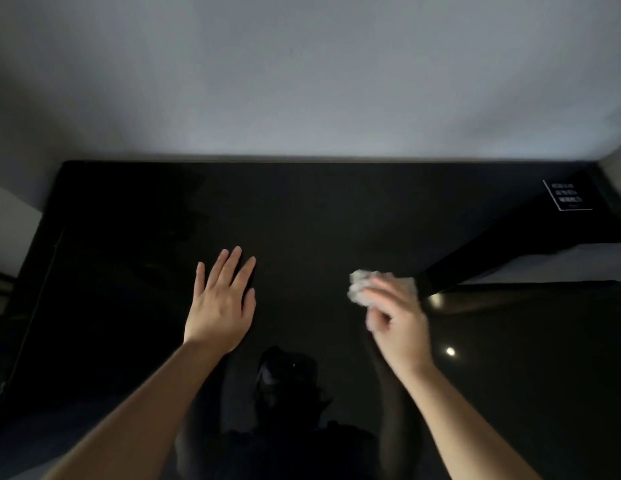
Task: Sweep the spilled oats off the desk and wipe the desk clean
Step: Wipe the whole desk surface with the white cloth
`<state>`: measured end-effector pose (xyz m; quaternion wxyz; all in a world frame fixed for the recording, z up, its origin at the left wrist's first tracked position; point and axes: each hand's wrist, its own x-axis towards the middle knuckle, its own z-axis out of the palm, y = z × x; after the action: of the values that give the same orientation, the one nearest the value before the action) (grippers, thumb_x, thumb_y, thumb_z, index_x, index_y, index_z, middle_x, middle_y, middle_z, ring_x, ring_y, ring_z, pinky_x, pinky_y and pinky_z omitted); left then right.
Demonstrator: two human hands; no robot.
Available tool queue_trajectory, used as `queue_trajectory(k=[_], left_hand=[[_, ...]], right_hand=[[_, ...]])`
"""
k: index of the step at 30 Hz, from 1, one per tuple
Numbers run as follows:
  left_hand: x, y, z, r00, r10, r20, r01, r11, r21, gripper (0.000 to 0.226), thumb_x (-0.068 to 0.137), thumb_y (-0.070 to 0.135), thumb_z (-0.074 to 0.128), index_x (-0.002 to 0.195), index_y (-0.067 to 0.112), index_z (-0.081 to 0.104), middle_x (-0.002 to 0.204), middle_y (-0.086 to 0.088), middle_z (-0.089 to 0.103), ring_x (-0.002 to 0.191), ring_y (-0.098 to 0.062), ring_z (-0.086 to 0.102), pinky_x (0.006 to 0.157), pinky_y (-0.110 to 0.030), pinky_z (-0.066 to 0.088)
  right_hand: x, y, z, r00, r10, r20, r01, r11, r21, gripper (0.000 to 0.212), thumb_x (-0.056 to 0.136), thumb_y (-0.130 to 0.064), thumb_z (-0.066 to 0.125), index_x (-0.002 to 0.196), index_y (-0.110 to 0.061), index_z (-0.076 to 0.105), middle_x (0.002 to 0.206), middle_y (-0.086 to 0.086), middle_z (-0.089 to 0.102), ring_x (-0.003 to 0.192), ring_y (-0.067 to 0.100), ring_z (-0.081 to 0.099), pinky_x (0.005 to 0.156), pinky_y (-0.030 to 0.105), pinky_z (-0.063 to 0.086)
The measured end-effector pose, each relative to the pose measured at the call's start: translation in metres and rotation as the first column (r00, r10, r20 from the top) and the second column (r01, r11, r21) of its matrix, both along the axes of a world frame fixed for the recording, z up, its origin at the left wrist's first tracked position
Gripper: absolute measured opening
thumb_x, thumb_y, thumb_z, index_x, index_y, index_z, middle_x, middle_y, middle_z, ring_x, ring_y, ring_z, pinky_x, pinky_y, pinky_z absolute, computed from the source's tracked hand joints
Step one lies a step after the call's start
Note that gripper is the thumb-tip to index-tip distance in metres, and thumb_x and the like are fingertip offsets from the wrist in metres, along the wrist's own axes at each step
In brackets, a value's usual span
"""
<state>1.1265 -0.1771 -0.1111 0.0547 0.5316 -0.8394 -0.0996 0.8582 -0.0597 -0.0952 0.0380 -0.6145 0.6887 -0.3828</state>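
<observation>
While the left hand (221, 301) lies flat, fingers spread wide, palm down on the glossy black desk (129, 237), the right hand (394, 318) is closed round a crumpled white tissue (359, 284), pressed to the desk just right of centre & motion-blurred. No oats visible on the dark top. White-print label (567, 195) sits at far right corner, pale wall (302, 81) behind.

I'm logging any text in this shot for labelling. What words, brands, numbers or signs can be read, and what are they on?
Small black label with a white border, at the far right corner of the black desk: three short lines of white print, too small and blurred to read.
No other text, number or logo shows on the wall, the hands, or the crumpled tissue.
</observation>
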Motion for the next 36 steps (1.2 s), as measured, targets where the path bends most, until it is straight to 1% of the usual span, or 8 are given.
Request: queue_trajectory(k=[4,9,15,18,22,28,33,36], left_hand=[[-0.003,0.008,0.003,0.997,0.078,0.005,-0.077,0.994,-0.077,0.05,0.097,0.028,0.036,0.144,0.012,0.039,0.153,-0.009,0.033,0.145,-0.024,0.021,0.118,-0.053,0.01],[0.007,0.053,0.01,0.985,0.158,-0.064,-0.161,0.986,-0.036,0.054,0.096,0.034,0.029,0.145,0.013,0.037,0.155,-0.009,0.03,0.146,-0.024,0.018,0.118,-0.052,0.008],[0.051,0.095,0.01,0.975,0.216,-0.045,-0.217,0.976,-0.02,0.059,0.094,0.039,0.022,0.147,0.015,0.034,0.158,-0.005,0.024,0.148,-0.02,0.011,0.119,-0.049,0.006],[0.058,0.102,0.004,0.974,0.224,-0.04,-0.224,0.975,0.001,0.06,0.094,0.039,0.021,0.148,0.017,0.033,0.158,-0.002,0.022,0.148,-0.017,0.01,0.12,-0.048,0.007],[0.061,0.102,0.002,0.972,0.226,-0.068,-0.226,0.974,0.007,0.058,0.094,0.037,0.023,0.148,0.019,0.033,0.158,-0.001,0.023,0.148,-0.016,0.01,0.12,-0.046,0.006],[0.059,0.101,0.001,0.968,0.236,-0.088,-0.237,0.972,0.005,0.055,0.094,0.033,0.027,0.146,0.019,0.035,0.157,-0.002,0.025,0.147,-0.017,0.013,0.12,-0.047,0.006],[0.06,0.101,0.001,0.971,0.213,-0.109,-0.214,0.977,0.003,0.051,0.096,0.029,0.03,0.145,0.017,0.036,0.156,-0.005,0.028,0.147,-0.02,0.015,0.119,-0.05,0.009],[0.064,0.102,0.003,0.971,0.193,-0.142,-0.192,0.981,0.018,0.05,0.099,0.024,0.037,0.148,0.013,0.031,0.157,-0.007,0.025,0.147,-0.021,0.014,0.119,-0.051,0.006]], right_hand=[[-0.015,0.016,0.0,0.931,-0.365,0.005,0.365,0.931,-0.007,0.043,0.067,0.019,0.06,0.09,-0.014,0.074,0.112,-0.007,0.068,0.108,0.025,0.064,0.103,0.036,0.038],[0.03,0.058,-0.005,0.993,0.115,-0.031,-0.115,0.993,0.029,0.038,0.074,0.014,0.066,0.097,-0.015,0.075,0.117,-0.005,0.066,0.118,0.015,0.058,0.103,0.048,0.043],[0.037,0.045,-0.001,0.935,-0.353,0.038,0.352,0.936,0.009,0.038,0.069,0.019,0.063,0.09,-0.01,0.074,0.107,-0.002,0.068,0.106,0.016,0.06,0.11,0.025,0.032],[0.122,0.045,0.005,0.998,-0.031,0.055,0.029,0.999,0.042,0.036,0.076,0.008,0.06,0.094,-0.018,0.075,0.11,-0.009,0.066,0.108,0.012,0.058,0.104,0.03,0.037],[0.126,0.053,0.003,0.946,0.324,0.012,-0.324,0.946,-0.003,0.038,0.074,0.009,0.057,0.093,-0.018,0.075,0.114,-0.009,0.066,0.113,0.014,0.057,0.1,0.042,0.042],[0.09,0.027,0.003,0.981,-0.194,0.019,0.193,0.98,0.054,0.036,0.074,0.011,0.057,0.089,-0.017,0.074,0.106,-0.01,0.067,0.102,0.01,0.059,0.091,0.038,0.046],[0.15,0.068,-0.004,0.974,0.224,-0.026,-0.223,0.974,0.029,0.035,0.076,0.011,0.06,0.097,-0.013,0.076,0.113,-0.004,0.068,0.113,0.017,0.06,0.104,0.042,0.042],[0.1,0.083,-0.013,0.999,0.0,-0.045,0.0,1.0,0.016,0.034,0.075,0.014,0.063,0.093,-0.011,0.076,0.111,0.0,0.069,0.108,0.018,0.063,0.101,0.039,0.043]])
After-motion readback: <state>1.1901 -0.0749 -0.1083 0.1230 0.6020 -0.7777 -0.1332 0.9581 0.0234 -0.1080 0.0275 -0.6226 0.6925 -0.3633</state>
